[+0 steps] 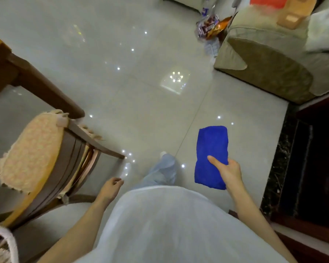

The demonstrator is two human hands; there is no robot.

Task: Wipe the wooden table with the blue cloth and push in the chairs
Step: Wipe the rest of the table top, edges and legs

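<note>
A home living room: sofa [270, 59], cushioned wooden chair [46, 158], glossy tiled floor [122, 82].

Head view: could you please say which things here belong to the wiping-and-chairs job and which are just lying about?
Job: blue cloth, gripped by the right hand; chair; wooden table.
Lying about: snack packets, sofa, cardboard box.

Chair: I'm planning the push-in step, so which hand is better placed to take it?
Left. The left hand hangs empty right beside the chair, near its backrest, while the right hand holds the blue cloth, farther from the chair.
</note>
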